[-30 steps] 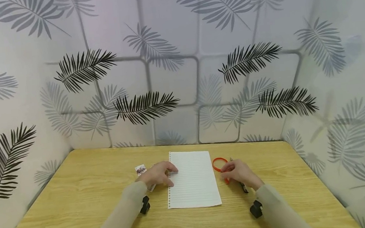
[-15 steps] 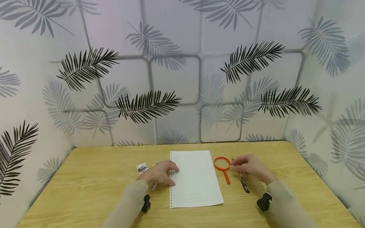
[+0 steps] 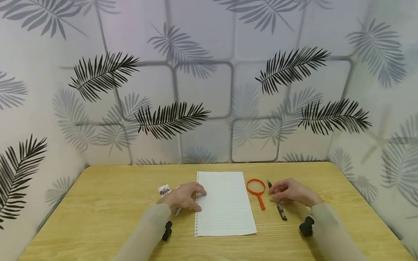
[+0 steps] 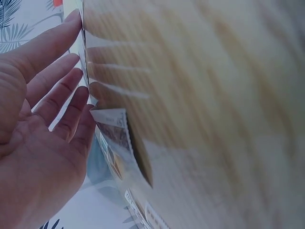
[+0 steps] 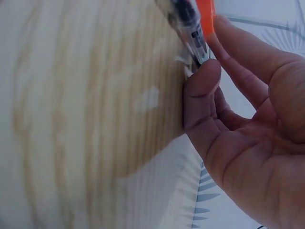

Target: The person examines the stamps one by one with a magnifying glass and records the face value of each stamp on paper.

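A ruled sheet of loose-leaf paper (image 3: 225, 209) lies upright in the middle of the table. My left hand (image 3: 183, 195) rests at its punched left edge, fingers spread and relaxed. Beneath and behind that hand are small printed stamps (image 3: 164, 189); in the left wrist view one stamp (image 4: 114, 129) shows a notched edge and stands curled up by the little finger. To the right of the sheet lies a pen (image 3: 281, 212), with my right hand (image 3: 293, 191) over its middle. In the right wrist view, thumb and bent fingers are apart around the pen (image 5: 186, 16).
An orange-red magnifying glass (image 3: 260, 201) lies between the sheet and the pen, lens toward the wall. The wooden table (image 3: 100, 227) meets a leaf-patterned wall covering (image 3: 204, 88) at the back and on both sides.
My right hand has drawn back rightward from the magnifying glass to the pen, uncovering the glass. The left hand has stayed at the paper's edge. The head view has shifted slightly.
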`<state>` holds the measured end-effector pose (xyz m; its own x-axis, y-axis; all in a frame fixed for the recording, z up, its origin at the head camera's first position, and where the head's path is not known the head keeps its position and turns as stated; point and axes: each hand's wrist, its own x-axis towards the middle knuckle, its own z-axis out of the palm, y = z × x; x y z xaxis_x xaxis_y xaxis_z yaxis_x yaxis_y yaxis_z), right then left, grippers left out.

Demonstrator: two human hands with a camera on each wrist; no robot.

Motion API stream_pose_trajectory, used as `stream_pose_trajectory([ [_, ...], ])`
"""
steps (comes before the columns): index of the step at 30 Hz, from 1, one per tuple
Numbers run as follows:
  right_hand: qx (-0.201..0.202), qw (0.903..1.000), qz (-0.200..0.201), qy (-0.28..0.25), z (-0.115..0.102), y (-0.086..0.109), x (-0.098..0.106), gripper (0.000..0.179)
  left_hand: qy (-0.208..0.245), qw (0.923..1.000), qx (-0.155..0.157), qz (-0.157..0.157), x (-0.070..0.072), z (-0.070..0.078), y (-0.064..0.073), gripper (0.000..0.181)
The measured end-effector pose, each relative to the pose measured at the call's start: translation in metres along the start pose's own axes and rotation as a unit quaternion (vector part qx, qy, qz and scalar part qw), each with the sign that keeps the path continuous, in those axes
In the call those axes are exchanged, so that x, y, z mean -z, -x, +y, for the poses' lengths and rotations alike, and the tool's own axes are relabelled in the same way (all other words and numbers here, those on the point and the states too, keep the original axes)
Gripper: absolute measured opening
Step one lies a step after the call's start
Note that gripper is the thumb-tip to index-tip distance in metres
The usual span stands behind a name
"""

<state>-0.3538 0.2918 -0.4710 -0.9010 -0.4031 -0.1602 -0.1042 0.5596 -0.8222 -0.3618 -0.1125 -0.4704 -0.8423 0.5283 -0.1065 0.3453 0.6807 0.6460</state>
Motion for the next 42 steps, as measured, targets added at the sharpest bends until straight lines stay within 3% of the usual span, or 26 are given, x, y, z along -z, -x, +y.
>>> stream_pose_trajectory([
  [7,0.020,0.9991,0.003,0.039,0.000,-0.003,-0.002,0.025,0.007,0.9999,0.009,-0.003,0.000,0.000,0.002,0.045],
  [14,0.000,0.9980,0.010,0.062,-0.001,-0.004,-0.003,0.018,-0.002,0.9999,0.001,-0.011,0.000,-0.002,0.002,0.046],
  [23,0.008,0.9942,-0.010,0.107,-0.006,-0.006,-0.003,0.018,0.015,0.9998,0.003,-0.009,-0.002,-0.003,0.000,0.047],
  [31,-0.020,0.9893,0.009,0.145,-0.006,-0.010,-0.005,0.011,0.013,0.9999,-0.004,-0.007,-0.002,-0.002,0.001,0.046],
  [36,-0.021,0.9903,0.005,0.137,-0.010,-0.008,-0.005,0.016,0.010,0.9999,-0.001,-0.004,-0.003,-0.005,0.001,0.046],
  [42,-0.030,0.9961,0.010,0.083,-0.007,-0.002,-0.003,0.027,0.022,0.9997,-0.005,-0.007,-0.002,-0.005,0.000,0.046],
])
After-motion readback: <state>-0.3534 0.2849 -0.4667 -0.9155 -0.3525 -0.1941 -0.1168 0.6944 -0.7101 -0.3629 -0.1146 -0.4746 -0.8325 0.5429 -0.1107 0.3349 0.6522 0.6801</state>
